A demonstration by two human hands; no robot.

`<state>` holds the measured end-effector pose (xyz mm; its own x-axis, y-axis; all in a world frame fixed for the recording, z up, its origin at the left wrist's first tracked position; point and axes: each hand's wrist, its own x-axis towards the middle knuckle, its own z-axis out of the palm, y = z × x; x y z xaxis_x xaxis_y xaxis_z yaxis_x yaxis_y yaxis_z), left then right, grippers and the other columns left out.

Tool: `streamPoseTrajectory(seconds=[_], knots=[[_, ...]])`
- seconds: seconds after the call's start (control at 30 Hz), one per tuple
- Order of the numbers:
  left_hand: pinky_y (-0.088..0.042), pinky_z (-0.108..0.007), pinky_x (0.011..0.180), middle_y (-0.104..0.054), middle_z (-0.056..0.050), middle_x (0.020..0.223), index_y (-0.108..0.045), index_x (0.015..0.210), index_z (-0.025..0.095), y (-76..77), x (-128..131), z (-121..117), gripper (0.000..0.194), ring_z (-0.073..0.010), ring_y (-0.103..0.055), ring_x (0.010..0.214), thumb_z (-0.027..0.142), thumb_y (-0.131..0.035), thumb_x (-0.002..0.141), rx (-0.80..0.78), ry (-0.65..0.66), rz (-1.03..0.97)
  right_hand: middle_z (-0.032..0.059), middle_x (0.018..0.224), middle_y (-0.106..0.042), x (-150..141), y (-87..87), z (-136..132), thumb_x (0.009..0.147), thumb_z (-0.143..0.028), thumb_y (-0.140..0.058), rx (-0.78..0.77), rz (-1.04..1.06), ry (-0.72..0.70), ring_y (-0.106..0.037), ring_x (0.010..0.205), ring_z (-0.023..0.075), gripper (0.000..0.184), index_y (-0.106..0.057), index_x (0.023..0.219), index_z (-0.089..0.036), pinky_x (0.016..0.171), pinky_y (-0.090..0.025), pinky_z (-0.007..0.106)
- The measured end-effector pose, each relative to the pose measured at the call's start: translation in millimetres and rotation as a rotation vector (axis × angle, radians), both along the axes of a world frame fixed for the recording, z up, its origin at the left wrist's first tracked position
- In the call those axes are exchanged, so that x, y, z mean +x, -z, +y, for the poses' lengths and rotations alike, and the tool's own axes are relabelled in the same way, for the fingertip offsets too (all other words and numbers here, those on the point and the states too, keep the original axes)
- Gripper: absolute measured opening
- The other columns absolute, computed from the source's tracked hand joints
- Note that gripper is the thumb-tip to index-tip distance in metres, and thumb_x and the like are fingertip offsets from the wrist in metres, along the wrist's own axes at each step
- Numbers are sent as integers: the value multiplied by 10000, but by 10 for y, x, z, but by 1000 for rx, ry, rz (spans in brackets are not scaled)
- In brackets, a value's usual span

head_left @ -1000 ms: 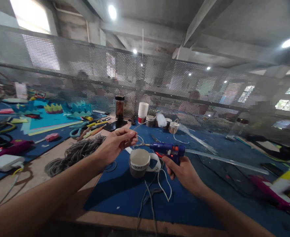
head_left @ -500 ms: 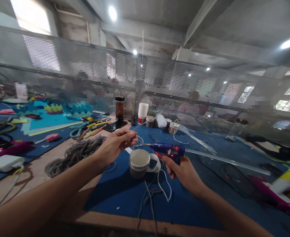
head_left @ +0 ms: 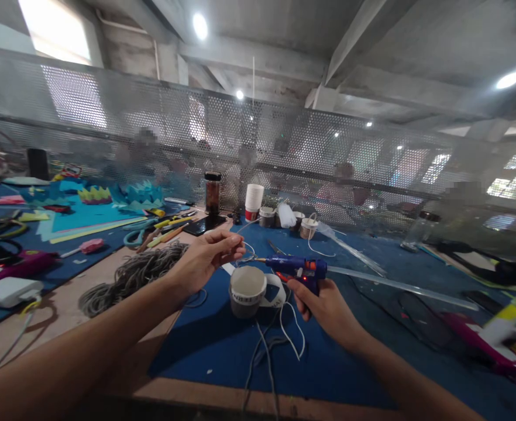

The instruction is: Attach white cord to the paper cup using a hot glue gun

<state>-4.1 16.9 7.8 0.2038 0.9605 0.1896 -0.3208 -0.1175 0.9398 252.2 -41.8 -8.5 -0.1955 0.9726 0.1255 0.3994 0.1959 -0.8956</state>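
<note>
My left hand (head_left: pixel 207 257) is pinched shut on a thin grey cord (head_left: pixel 248 252), held up above a paper cup (head_left: pixel 246 289) that lies on its side on the blue mat (head_left: pixel 223 351). My right hand (head_left: pixel 323 307) grips a blue glue gun (head_left: pixel 297 269) by its handle. The gun's nozzle points left at the cord loop, just by my left fingertips. White and grey cords (head_left: pixel 284 339) trail from the cup toward me across the mat.
A coil of grey rope (head_left: pixel 130 275) lies left of the cup. Scissors and coloured paper (head_left: pixel 91 216) sit further left. A stack of paper cups (head_left: pixel 253 202), a jar (head_left: pixel 213 192) and small cups stand by a perforated metal screen (head_left: pixel 258 146). A long clear strip (head_left: pixel 398 283) lies right.
Almost nothing has changed. Both hands keep their hold, and the view has shifted very slightly.
</note>
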Motion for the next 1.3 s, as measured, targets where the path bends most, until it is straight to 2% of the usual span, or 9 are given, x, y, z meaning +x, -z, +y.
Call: streamPoseTrajectory(seconds=[1.03,1.3], knots=[[-527,-192,720,-705,-38,801,-726,799,169,-9,12,-21,130,-106,-641,731,295,-750,776,29,17,45,-10,551,-561,34,67,15,880,-539,-569,38,25,3,-537,464,108,401,-590,692,-185,483,-448,249],[-533,-189,720,-707,-38,804,-720,805,160,3,6,-10,143,-105,-652,736,294,-757,771,17,8,22,-10,538,-554,27,54,15,870,-557,-575,7,15,13,-530,457,103,413,-597,695,-183,481,-451,247]])
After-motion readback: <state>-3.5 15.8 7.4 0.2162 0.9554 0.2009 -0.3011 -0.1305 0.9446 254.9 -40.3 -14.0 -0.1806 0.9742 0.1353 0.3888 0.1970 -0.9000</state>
